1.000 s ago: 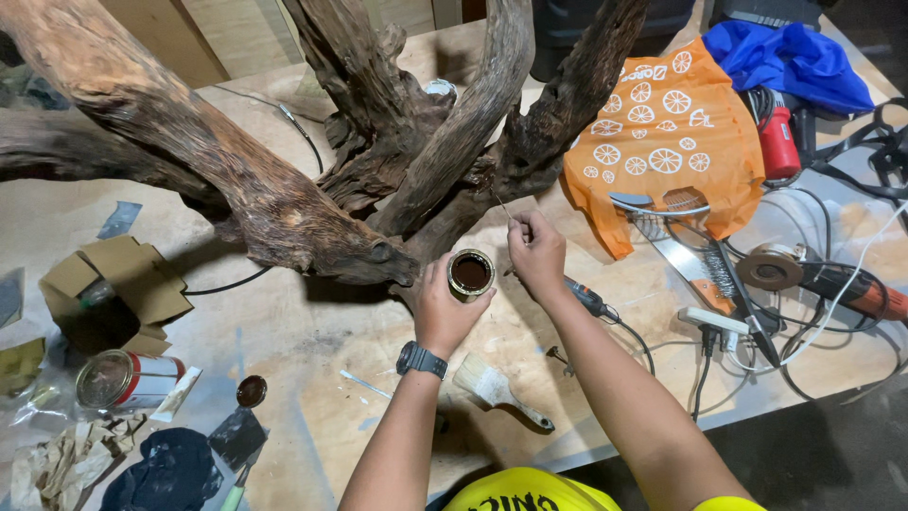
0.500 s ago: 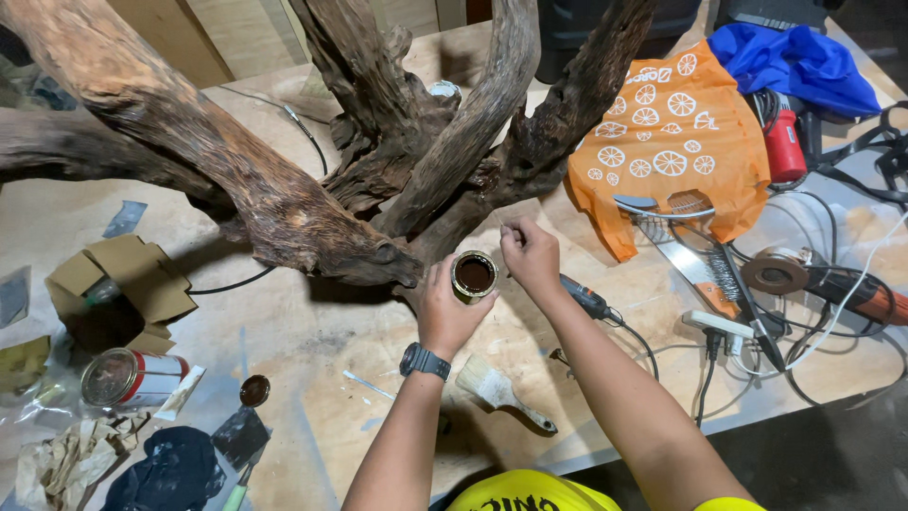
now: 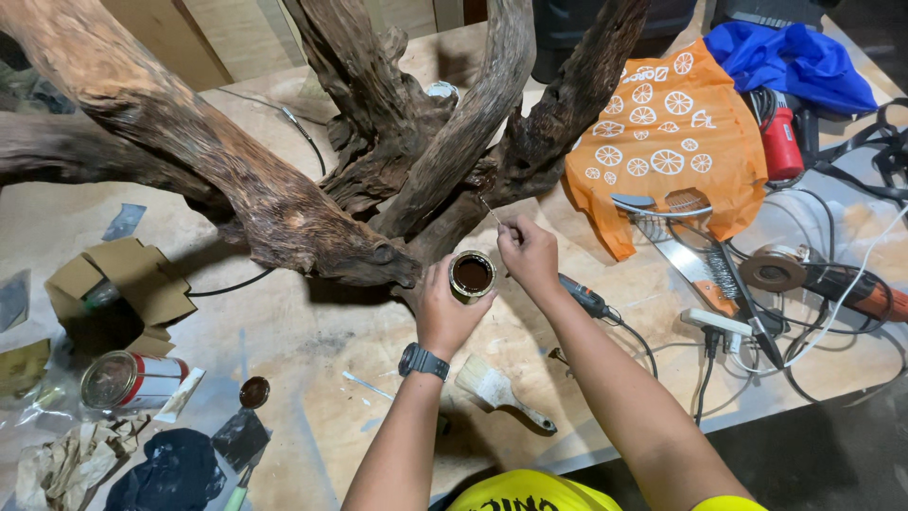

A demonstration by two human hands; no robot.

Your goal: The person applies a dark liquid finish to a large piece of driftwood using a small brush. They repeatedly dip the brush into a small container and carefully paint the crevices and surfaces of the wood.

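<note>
Toward the table's [image 3: 312, 378] left edge I see 1 tin can [image 3: 123, 380] lying on its side. At centre, my left hand [image 3: 449, 312] has its fingers wrapped round 1 small open jar [image 3: 472, 275] of dark stain. My right hand [image 3: 530, 254] pinches a thin brush [image 3: 492, 212] against the driftwood [image 3: 284, 208], whose nearby branches look darkened, its left limb paler, apparently unstained.

Driftwood [image 3: 284, 189] across the back of the counter [image 3: 312, 341], hands in front of it.

The left hand [image 3: 449, 312] holds a jar [image 3: 472, 275] just before the wood; the right hand [image 3: 530, 255] is beside it to the right, its thin brush [image 3: 490, 210] touching a branch. A wide brush [image 3: 501, 393] lies nearer; a can [image 3: 128, 380] and box [image 3: 113, 293] sit left, a bag [image 3: 662, 142] and grinder [image 3: 813, 279] right.
</note>
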